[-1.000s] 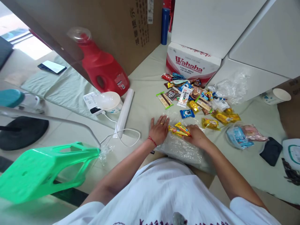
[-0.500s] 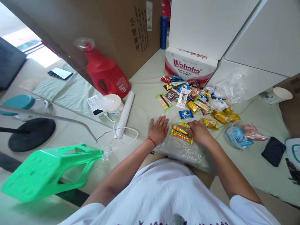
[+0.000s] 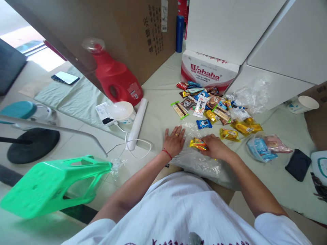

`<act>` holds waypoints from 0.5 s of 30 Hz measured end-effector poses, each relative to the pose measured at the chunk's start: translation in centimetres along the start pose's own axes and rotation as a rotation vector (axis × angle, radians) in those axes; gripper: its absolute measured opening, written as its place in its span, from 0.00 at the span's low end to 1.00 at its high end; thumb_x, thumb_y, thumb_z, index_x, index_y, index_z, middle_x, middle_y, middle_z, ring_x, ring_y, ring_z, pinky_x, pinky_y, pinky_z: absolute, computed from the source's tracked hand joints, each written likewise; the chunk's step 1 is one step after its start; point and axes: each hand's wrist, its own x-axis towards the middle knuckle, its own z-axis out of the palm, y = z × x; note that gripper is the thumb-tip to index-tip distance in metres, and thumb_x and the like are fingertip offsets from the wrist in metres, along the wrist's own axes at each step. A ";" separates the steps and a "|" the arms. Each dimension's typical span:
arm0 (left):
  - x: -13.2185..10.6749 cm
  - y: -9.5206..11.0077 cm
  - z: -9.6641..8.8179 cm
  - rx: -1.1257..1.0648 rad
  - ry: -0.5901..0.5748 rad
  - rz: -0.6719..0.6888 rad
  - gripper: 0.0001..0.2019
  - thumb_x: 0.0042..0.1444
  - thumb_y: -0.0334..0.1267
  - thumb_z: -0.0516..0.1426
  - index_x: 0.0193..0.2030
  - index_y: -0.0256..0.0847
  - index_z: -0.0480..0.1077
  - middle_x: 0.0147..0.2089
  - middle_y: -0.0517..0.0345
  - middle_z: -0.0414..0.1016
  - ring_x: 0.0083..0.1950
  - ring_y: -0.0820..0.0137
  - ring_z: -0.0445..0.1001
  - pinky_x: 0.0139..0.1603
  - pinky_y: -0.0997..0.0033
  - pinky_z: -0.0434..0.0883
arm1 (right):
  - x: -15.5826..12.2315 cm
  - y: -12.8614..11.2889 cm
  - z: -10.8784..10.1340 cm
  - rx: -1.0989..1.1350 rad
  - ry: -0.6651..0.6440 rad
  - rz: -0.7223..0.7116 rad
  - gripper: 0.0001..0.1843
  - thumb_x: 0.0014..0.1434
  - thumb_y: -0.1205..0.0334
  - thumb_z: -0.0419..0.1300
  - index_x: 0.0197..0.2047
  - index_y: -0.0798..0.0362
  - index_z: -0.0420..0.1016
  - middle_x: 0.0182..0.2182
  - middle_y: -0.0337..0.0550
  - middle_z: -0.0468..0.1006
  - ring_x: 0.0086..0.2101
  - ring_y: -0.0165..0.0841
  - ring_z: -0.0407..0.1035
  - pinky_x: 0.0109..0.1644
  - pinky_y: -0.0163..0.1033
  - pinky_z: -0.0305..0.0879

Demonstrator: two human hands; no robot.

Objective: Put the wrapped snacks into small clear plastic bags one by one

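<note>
My left hand (image 3: 174, 141) lies flat with its fingers spread, at the left edge of a clear plastic bag (image 3: 198, 164). My right hand (image 3: 214, 146) is curled around yellow snack packets (image 3: 197, 143) over the same bag; its fingers partly hide them. Just beyond the bag is a small blue packet (image 3: 204, 124). Another yellow packet (image 3: 229, 134) rests to the right of my right hand. Farther back, a pile of mixed wrapped snacks (image 3: 200, 106) spreads over the pale green cloth (image 3: 158, 102).
Behind the pile stands a Wahaha water carton (image 3: 209, 71). Crumpled plastic (image 3: 255, 95), a bag of blue packets (image 3: 260, 148) and a dark pouch (image 3: 298, 165) are on the right. To the left are a red jug (image 3: 119, 80), a paper cup (image 3: 126, 112), a white cable and a green stool (image 3: 51, 187).
The fingers of my right hand have closed over the yellow snack packets, which were lying side by side on the bag and are now bunched together. My left hand stays in place.
</note>
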 end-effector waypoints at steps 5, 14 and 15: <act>0.1 -0.2 -0.2 -0.034 -0.020 0.002 0.26 0.73 0.44 0.41 0.75 0.47 0.59 0.78 0.50 0.55 0.79 0.58 0.53 0.77 0.32 0.43 | -0.2 -0.5 -1.4 0.015 0.086 -0.026 0.23 0.64 0.50 0.65 0.57 0.54 0.74 0.51 0.54 0.77 0.52 0.47 0.65 0.53 0.44 0.58; 0.0 -2.0 -0.8 -0.103 -0.061 -0.007 0.26 0.73 0.41 0.42 0.74 0.44 0.60 0.77 0.48 0.59 0.78 0.60 0.56 0.77 0.43 0.50 | 0.9 -4.0 0.8 -0.024 0.099 0.051 0.19 0.74 0.51 0.50 0.57 0.51 0.74 0.53 0.54 0.73 0.54 0.46 0.62 0.49 0.45 0.60; -0.1 -2.1 -0.8 -0.097 -0.060 -0.004 0.26 0.73 0.41 0.42 0.74 0.44 0.60 0.77 0.48 0.59 0.78 0.60 0.56 0.77 0.43 0.50 | 0.5 -4.1 0.8 -0.026 0.129 0.080 0.18 0.75 0.51 0.49 0.54 0.52 0.75 0.52 0.53 0.73 0.53 0.45 0.62 0.49 0.44 0.60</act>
